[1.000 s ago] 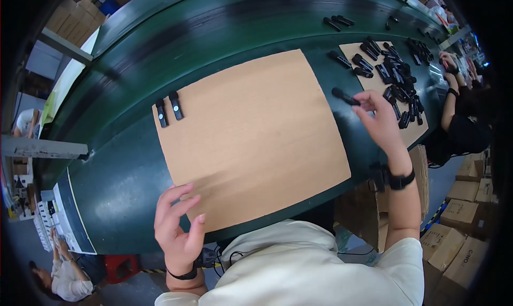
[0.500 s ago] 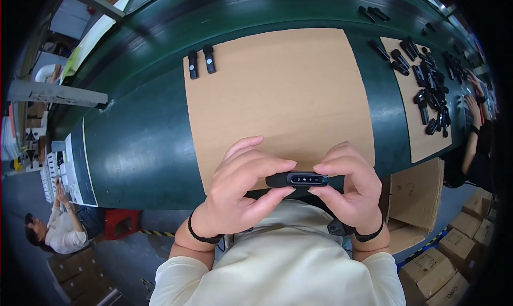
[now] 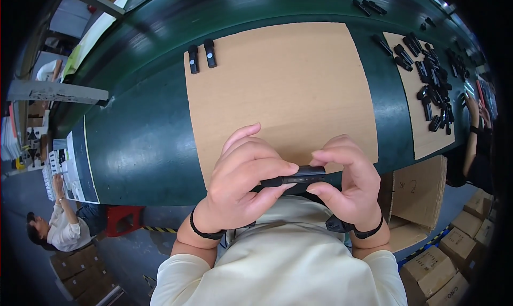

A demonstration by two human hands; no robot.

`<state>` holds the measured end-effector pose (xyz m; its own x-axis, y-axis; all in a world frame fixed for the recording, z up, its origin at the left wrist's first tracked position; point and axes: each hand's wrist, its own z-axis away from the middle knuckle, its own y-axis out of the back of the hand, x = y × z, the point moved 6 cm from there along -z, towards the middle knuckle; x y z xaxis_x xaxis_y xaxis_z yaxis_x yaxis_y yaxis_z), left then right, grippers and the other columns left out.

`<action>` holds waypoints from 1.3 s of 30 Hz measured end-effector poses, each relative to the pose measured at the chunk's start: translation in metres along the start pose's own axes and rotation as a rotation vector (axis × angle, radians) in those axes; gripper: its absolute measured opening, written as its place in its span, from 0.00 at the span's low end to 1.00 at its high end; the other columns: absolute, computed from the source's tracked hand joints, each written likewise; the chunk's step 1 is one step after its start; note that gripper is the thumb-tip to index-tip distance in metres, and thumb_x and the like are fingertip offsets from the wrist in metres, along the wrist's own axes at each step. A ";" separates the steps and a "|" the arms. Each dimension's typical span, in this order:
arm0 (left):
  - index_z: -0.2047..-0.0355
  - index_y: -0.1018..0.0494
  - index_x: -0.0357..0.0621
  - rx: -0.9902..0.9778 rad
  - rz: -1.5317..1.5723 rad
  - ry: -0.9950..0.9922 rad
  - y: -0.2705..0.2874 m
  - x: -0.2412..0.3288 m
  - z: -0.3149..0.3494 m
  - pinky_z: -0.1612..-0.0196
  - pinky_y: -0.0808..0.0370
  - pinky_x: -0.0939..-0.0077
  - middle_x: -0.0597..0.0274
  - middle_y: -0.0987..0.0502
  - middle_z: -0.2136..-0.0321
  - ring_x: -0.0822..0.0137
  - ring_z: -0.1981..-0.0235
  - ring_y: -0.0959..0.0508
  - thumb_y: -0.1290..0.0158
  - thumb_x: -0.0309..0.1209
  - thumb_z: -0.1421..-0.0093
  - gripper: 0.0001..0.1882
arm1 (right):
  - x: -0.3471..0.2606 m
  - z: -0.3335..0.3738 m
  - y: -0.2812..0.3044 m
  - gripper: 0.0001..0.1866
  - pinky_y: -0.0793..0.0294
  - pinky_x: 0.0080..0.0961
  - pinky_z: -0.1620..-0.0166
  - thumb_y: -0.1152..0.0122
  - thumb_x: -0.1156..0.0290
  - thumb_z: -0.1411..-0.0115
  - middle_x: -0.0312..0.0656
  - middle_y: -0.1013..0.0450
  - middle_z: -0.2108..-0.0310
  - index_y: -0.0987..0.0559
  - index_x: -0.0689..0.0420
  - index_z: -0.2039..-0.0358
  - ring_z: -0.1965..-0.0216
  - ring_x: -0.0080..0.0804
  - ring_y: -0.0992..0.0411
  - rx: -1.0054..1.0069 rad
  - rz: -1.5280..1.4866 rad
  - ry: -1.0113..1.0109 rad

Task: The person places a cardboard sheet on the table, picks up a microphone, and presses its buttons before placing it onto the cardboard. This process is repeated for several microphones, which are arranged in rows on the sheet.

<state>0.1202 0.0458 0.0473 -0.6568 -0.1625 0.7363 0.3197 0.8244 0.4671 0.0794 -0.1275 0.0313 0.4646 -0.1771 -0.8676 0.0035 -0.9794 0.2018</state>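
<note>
Left hand (image 3: 243, 180) is pinching a black gadget (image 3: 305, 173) between thumb and fingers at the 6 o'clock edge of the cardboard (image 3: 283, 92); right hand (image 3: 352, 186) is curving, half-spread, round gadget's 3 o'clock end, contact unclear.

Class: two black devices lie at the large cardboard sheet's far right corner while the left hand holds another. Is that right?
Wrong corner: the head view shows the two black devices at the far left corner of the large cardboard sheet; the left hand holds another device.
</note>
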 end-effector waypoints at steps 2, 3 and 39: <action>0.66 0.22 0.43 0.004 -0.018 -0.023 0.001 0.002 0.000 0.41 0.36 0.47 0.63 0.22 0.72 0.64 0.70 0.22 0.33 0.25 0.54 0.14 | 0.006 0.002 -0.001 0.16 0.31 0.26 0.62 0.28 0.79 0.50 0.43 0.26 0.65 0.23 0.61 0.61 0.65 0.33 0.30 -0.008 -0.038 -0.056; 0.66 0.22 0.43 0.008 -0.006 0.002 0.000 0.002 0.000 0.40 0.36 0.47 0.62 0.22 0.71 0.64 0.69 0.21 0.33 0.25 0.54 0.14 | 0.006 0.002 -0.001 0.16 0.31 0.26 0.62 0.28 0.79 0.50 0.43 0.26 0.65 0.23 0.61 0.61 0.65 0.33 0.30 -0.009 -0.037 -0.057; 0.70 0.24 0.41 -0.049 -0.860 -0.221 0.069 -0.113 -0.090 0.50 0.30 0.61 0.59 0.24 0.68 0.59 0.62 0.24 0.38 0.24 0.55 0.10 | 0.038 -0.010 -0.034 0.22 0.35 0.47 0.43 0.31 0.66 0.51 0.47 0.33 0.48 0.24 0.59 0.56 0.44 0.49 0.35 -0.373 0.784 -0.059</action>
<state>0.2782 0.0720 0.0406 -0.7981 -0.6024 0.0121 -0.3196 0.4403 0.8391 0.1056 -0.1001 -0.0039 0.4082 -0.8022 -0.4357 -0.0039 -0.4788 0.8779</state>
